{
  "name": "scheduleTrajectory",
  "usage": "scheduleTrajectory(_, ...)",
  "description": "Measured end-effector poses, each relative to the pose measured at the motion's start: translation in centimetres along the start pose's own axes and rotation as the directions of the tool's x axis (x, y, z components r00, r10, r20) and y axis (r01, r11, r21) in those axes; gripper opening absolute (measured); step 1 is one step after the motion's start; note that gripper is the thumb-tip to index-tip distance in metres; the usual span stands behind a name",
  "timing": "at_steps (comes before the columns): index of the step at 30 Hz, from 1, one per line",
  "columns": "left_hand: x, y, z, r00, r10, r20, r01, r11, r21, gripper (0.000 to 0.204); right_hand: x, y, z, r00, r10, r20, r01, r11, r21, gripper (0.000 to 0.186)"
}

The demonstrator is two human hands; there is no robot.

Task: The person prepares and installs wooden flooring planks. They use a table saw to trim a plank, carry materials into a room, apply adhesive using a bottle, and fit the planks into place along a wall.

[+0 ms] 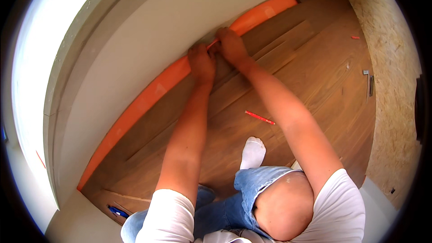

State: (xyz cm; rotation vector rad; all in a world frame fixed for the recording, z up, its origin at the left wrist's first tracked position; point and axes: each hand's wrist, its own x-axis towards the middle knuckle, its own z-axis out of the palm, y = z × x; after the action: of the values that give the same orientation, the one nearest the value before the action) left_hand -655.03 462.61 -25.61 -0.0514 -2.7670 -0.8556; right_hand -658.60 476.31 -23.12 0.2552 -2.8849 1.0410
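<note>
An orange sheet strip [148,94] stands up along the foot of the pale wall, at the edge of the brown wood-look plank floor [310,72]. My left hand [202,64] grips its upper edge near the middle of the wall, fingers bent. Close beside it on the right, my right hand [231,47] is closed on the same strip. Between the two hands the orange narrows to a thin, pinched fold. The fingertips are partly hidden behind my knuckles. To the right of my hands the strip runs on, wider, toward the far corner.
A red pencil [260,117] lies on the planks right of my left forearm. At the lower left is a blue utility knife [118,211]. Metal pieces [371,85] and a small red scrap [355,37] lie near the bare chipboard [391,72]. My white-socked foot [253,153] rests below the pencil.
</note>
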Motion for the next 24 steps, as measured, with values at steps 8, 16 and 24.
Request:
scheduleTrajectory(8, 0.0, 1.4, -0.5, 0.994, -0.028, -0.101, 0.01, 0.984, -0.179, 0.016, 0.8, 2.8, -1.1, 0.982, 0.075, -0.172, -0.038, 0.977, 0.208, 0.013)
scheduleTrajectory(16, -0.3, 0.4, -0.4, 0.972, 0.235, -0.028, -0.237, 0.967, -0.098, 0.027, -0.2, 2.3, -3.5, 0.996, 0.018, -0.084, -0.016, 1.0, 0.025, 0.016)
scheduleTrajectory(24, 0.3, 1.6, -0.2, 0.968, 0.241, -0.074, -0.247, 0.965, -0.088, 0.023, 0.9, 2.3, -4.0, 0.977, 0.21, 0.036, -0.211, 0.976, 0.048, 0.024)
